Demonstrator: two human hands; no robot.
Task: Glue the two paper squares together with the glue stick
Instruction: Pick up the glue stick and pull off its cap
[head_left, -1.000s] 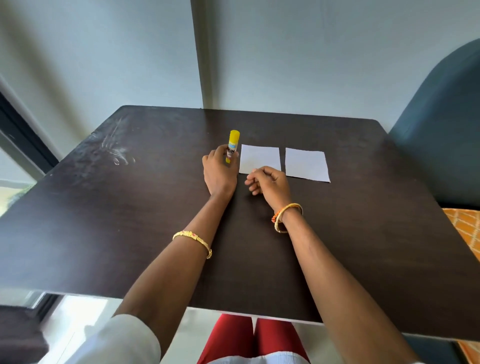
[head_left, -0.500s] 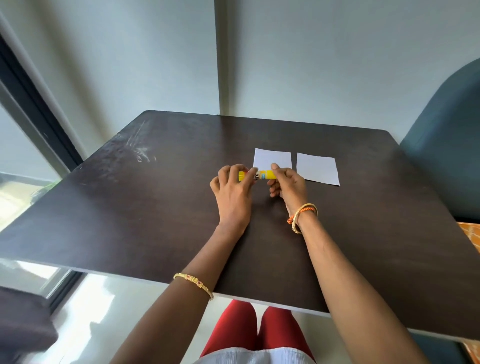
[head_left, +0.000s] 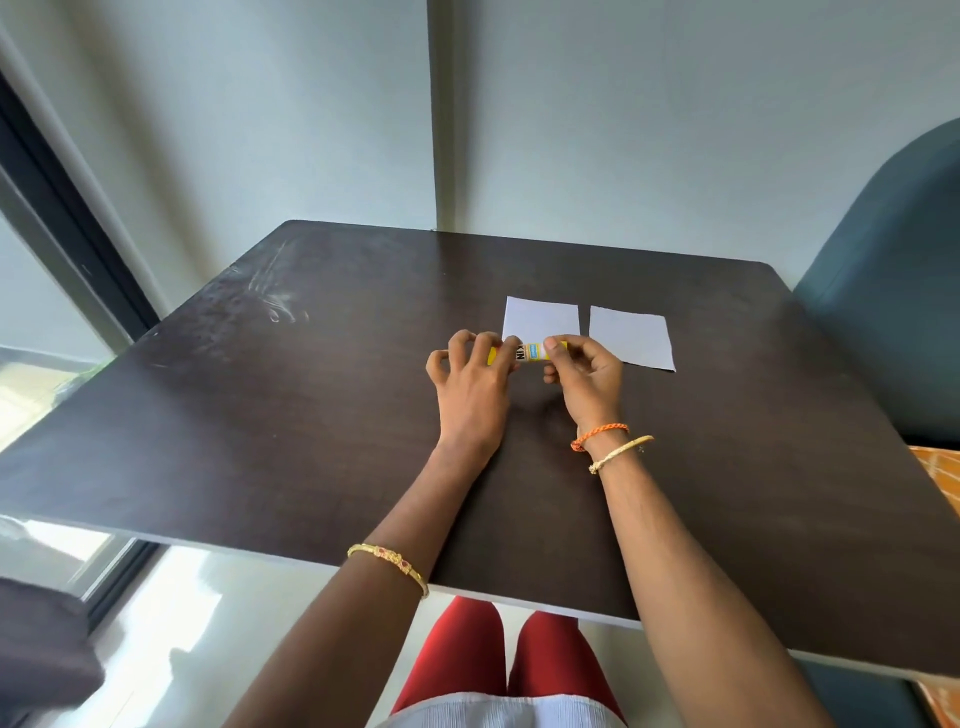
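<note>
a second before, the glue stick had stood upright by the left hand's fingers; by this moment it had been tipped level and taken up between both hands, just above the near edge of the left square.

the dark table (head_left: 311, 415) carried everything, pushed against a pale wall, with a teal chair (head_left: 893, 312) at its right side. no box, tray or other container stood on it.

the two paper squares lay flat and apart near the middle, the left square (head_left: 540, 318) partly hidden behind the fingers, the right square (head_left: 631, 338) bare. neither looked glued yet.

the left hand (head_left: 470, 387) pinched one end of the glue stick (head_left: 531, 352) with thumb and forefinger, its other fingers curled loose; the right hand (head_left: 589, 379) pinched the other end the same way. i judged this two-ended hold was for pulling or twisting the cap off, though which end bore the cap i couldn't tell.
</note>
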